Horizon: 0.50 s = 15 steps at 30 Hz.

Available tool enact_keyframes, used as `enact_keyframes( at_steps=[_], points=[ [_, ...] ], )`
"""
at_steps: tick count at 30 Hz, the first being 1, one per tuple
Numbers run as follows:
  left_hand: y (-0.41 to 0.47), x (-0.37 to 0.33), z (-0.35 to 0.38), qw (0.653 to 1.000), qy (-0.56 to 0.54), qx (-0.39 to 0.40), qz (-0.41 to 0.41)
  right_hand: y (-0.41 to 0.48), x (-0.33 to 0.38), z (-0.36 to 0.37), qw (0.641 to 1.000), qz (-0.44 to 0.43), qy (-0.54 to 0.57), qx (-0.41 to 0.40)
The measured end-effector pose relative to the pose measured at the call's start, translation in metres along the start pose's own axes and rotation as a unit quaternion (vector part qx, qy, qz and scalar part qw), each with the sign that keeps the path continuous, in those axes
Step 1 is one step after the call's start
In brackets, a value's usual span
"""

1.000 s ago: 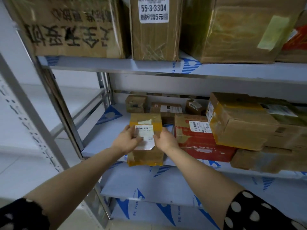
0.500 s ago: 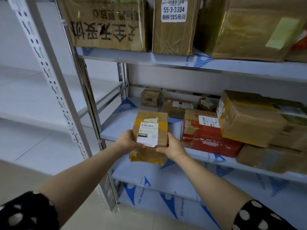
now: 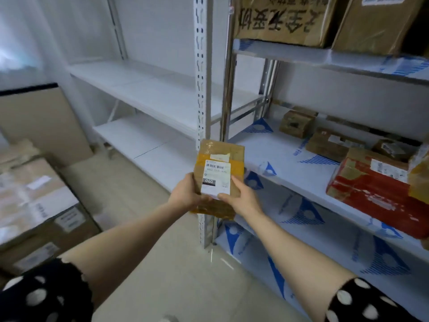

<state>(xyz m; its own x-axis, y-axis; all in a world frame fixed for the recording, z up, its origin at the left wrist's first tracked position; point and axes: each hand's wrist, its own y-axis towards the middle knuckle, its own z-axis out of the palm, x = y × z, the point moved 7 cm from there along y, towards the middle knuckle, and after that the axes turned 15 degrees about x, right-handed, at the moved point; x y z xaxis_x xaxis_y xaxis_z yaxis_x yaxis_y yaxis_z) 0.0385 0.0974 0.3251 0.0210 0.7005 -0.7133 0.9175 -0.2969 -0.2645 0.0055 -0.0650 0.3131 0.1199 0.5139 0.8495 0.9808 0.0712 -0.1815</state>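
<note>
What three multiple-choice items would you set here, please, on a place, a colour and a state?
1. Where is the labelled parcel? A) floor B) before the rack post C) top shelf
2. The big parcel on the middle shelf is: A) red B) green C) black
3. The labelled parcel is held by: A) one hand B) both hands C) neither
1 B, it overlaps the post; 2 A, red wrap; 3 B, left hand and right hand grip its sides.
</note>
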Motion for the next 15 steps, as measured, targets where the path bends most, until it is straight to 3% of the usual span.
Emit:
enact_keyframes(
  at_steps=[6, 15],
  points=[
    [-0.037, 0.105, -0.079, 0.971, -0.215, -0.073, -0.07, 0.038, 0.065, 0.101, 0.994, -0.045, -0.036, 0.094],
    [-0.101, 0.314, -0.236, 0.931, -0.282, -0.169, -0.162, 0.119, 0.189, 0.328, 0.968, -0.078, 0.014, 0.238]
  ],
)
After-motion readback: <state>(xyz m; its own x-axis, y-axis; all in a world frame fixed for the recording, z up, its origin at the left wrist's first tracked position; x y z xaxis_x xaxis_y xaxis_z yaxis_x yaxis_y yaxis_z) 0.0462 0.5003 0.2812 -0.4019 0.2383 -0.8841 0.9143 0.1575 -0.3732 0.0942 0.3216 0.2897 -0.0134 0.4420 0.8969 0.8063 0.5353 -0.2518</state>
